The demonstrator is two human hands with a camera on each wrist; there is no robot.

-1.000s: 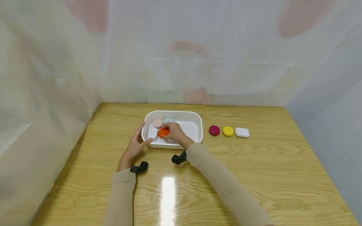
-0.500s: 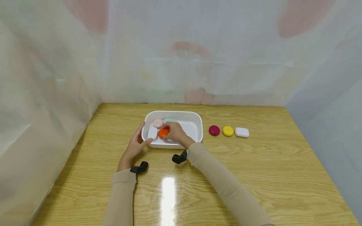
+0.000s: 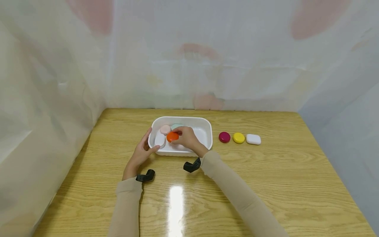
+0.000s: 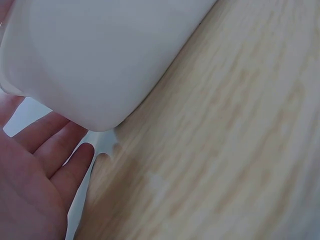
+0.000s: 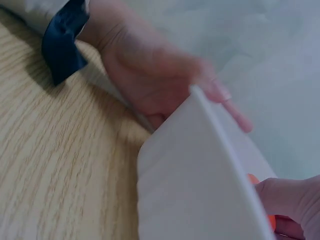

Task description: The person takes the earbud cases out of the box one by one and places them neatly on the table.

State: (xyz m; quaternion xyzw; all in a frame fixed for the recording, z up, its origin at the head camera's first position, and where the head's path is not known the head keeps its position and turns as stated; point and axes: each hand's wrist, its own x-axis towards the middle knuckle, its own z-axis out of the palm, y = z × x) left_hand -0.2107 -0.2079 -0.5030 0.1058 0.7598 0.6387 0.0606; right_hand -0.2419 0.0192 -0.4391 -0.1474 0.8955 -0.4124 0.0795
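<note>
A white plastic basin (image 3: 204, 149) with rounded corners sits on the table. My left hand (image 3: 142, 152) holds its left end, thumb over the front rim and fingers along the outside wall; the left wrist view shows these fingers (image 4: 60, 145) below the wall. My right hand (image 3: 188, 138) reaches inside and pinches an orange round, soap-like puck (image 3: 172, 137) by its edges, tilted. Beside the puck lie a white oval piece (image 3: 160, 140), a pale pink round one (image 3: 165, 129) and a mint one (image 3: 176, 126), which is partly hidden. The basin wall hides most of the puck in the right wrist view.
To the right of the basin, a dark red round piece (image 3: 224, 137), a yellow round piece (image 3: 238, 138) and a white rounded-rectangle piece (image 3: 253, 139) lie in a row on the wooden table (image 3: 266, 184). Pale sheeting (image 3: 237, 79) stands behind and at both sides.
My right hand has lifted the orange puck slightly and shifted it a little to the right, and the puck now tilts. My left hand and the basin stay in place.
</note>
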